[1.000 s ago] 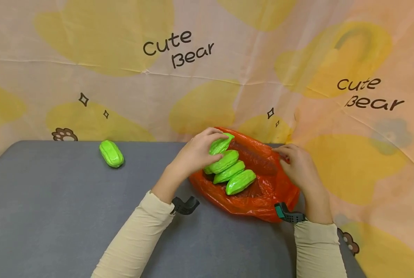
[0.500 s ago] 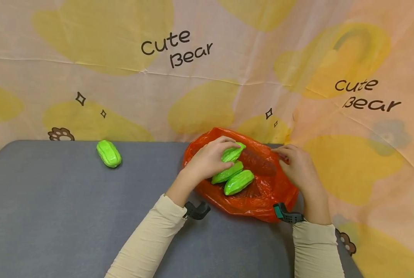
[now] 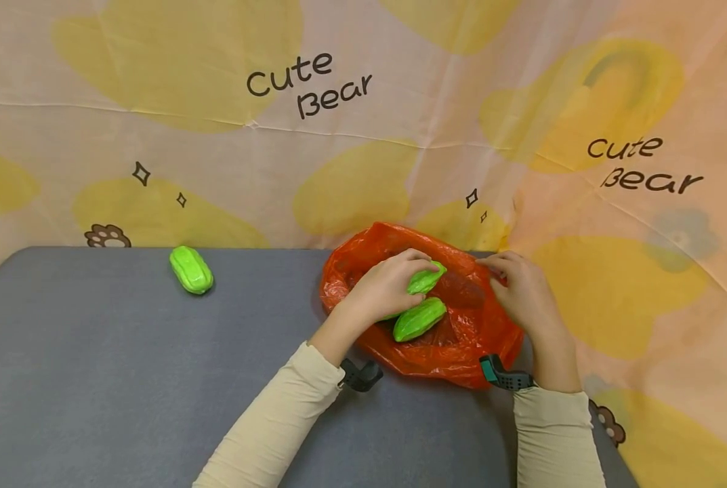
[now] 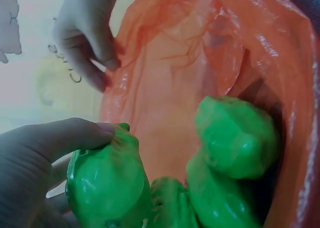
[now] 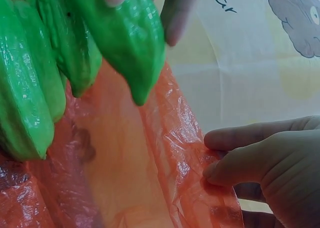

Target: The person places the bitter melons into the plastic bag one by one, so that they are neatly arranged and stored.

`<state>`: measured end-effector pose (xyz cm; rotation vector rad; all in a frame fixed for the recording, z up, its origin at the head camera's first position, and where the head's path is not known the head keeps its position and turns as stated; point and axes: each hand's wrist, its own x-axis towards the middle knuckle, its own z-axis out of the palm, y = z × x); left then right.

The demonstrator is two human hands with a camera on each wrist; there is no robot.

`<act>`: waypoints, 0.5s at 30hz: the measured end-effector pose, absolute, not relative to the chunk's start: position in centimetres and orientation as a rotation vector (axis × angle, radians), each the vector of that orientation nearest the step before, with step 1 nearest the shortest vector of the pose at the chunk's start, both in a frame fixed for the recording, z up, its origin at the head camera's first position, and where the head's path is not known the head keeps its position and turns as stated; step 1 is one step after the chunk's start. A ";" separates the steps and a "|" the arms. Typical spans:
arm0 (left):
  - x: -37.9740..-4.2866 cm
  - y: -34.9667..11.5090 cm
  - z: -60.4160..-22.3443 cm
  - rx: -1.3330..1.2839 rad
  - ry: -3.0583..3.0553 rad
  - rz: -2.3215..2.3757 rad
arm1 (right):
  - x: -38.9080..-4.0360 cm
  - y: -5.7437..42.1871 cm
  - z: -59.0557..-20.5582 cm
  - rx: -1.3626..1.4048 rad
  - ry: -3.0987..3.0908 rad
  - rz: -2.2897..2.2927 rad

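My left hand [image 3: 386,288] grips a shiny, bright green ridged fruit [image 3: 427,278] with a pointed tip, over the mouth of a red plastic bag [image 3: 442,363]. In the right wrist view this fruit [image 5: 125,42] hangs tip down beside several similar ones. Within the bag, another green fruit [image 3: 420,320] lies just below the left hand; those behind it are mostly covered by that hand in the head view. At the bag's right edge, my right hand [image 3: 524,291] pinches the thin plastic between thumb and fingers, as the right wrist view confirms.
A single green fruit [image 3: 191,270] lies apart on the grey table [image 3: 125,379], near its back edge at the left. Behind the table hangs a printed cloth [image 3: 217,135], which also closes off the right side close to the right hand.
My left hand has moved right and slightly down with its fruit, further over the bag, covering more of the fruits beneath. The right hand keeps its place on the bag's edge.
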<state>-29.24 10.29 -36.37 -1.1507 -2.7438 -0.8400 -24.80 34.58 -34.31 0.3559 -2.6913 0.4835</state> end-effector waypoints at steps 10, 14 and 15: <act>-29.2 11.4 -37.4 -1.191 -2.774 -0.780 | -24.9 34.7 -34.4 0.355 -2.679 0.456; -29.2 11.7 -37.7 -1.201 -2.793 -0.749 | -24.9 34.7 -34.4 0.353 -2.685 0.457; -29.2 11.8 -37.8 -1.203 -2.796 -0.744 | -24.9 34.7 -34.4 0.351 -2.687 0.461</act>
